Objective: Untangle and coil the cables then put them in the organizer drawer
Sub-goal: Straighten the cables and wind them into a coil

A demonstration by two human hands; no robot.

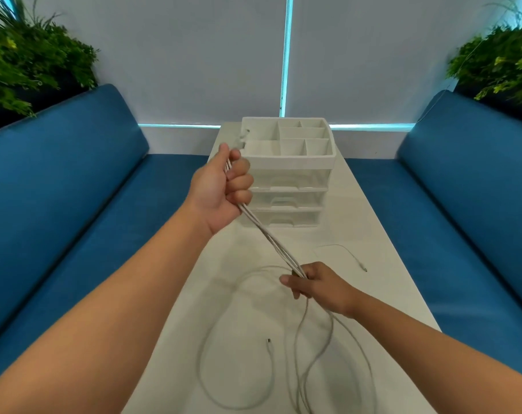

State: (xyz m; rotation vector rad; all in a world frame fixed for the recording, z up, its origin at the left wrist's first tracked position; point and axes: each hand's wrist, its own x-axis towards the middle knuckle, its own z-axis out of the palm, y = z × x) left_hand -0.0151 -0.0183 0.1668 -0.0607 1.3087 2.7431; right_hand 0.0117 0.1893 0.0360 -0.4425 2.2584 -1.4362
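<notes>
the left hand (221, 186) is fisted around a bundle of white cables (265, 234), raised in front of the organizer (286, 171). the right hand (313, 283) pinches the same strands lower down, pulled taut between the two. loose loops trail over the white table (370, 234); all three drawers look closed.
</notes>
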